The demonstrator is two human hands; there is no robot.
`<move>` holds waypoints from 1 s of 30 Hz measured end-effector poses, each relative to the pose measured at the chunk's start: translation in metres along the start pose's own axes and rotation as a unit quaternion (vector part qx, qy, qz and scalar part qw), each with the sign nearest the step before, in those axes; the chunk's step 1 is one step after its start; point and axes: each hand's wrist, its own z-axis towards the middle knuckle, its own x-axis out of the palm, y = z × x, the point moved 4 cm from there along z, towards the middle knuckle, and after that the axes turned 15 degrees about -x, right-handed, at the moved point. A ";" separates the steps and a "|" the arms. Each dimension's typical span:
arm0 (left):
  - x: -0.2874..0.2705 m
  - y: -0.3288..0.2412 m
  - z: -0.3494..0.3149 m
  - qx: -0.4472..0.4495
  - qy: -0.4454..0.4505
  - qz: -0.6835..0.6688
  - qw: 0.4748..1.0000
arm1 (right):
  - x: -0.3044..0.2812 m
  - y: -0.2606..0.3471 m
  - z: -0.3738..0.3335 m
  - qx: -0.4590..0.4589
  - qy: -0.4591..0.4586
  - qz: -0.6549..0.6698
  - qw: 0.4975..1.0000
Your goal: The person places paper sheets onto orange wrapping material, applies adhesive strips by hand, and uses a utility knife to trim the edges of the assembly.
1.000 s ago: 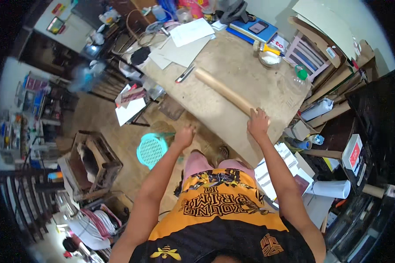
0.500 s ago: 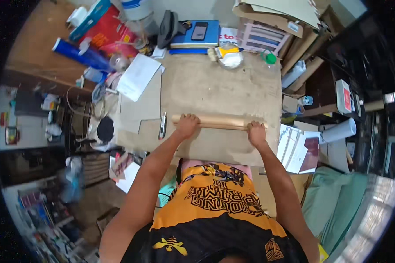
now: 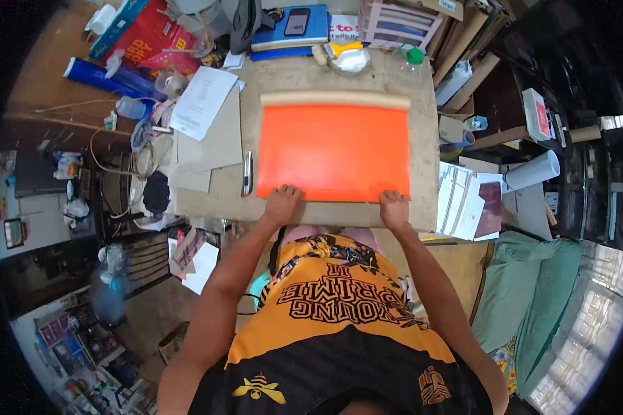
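A bright orange sheet (image 3: 333,152) lies spread over the tabletop, its far end still curled into a roll with the tan backing (image 3: 336,101) outward. At its near left corner, my left hand (image 3: 283,205) is closed, fingers bent over the edge. My right hand (image 3: 394,209) grips the same edge close to the right corner. What the thumbs do is hidden. Left of the sheet rests a cutter knife (image 3: 247,174), touched by neither hand.
Grey boards (image 3: 218,149) and a white printed paper (image 3: 208,100) lie on the left. Along the back stand a bowl of white paste (image 3: 351,61) with a brush, a clear bottle with a green cap (image 3: 412,55), and a phone (image 3: 297,22) on blue books. The table's near edge runs just before me.
The tan roll has been unrolled: its orange face now shows across the table, with the roll at the far end. Both hands have come nearer my body with the near edge.
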 end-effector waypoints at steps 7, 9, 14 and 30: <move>0.047 -0.008 -0.035 -0.043 0.006 -0.044 0.998 | 0.022 0.035 -0.013 0.065 0.106 0.098 0.987; 0.058 0.004 -0.029 -0.034 -0.010 -0.074 0.997 | 0.004 0.050 0.014 0.061 0.112 0.105 0.986; 0.053 0.004 -0.024 -0.037 -0.052 -0.181 0.981 | 0.009 0.095 0.063 0.251 0.198 0.182 0.930; -0.023 0.279 0.025 -0.632 -0.024 -0.190 0.751 | 0.020 0.133 0.105 0.352 0.310 0.140 0.872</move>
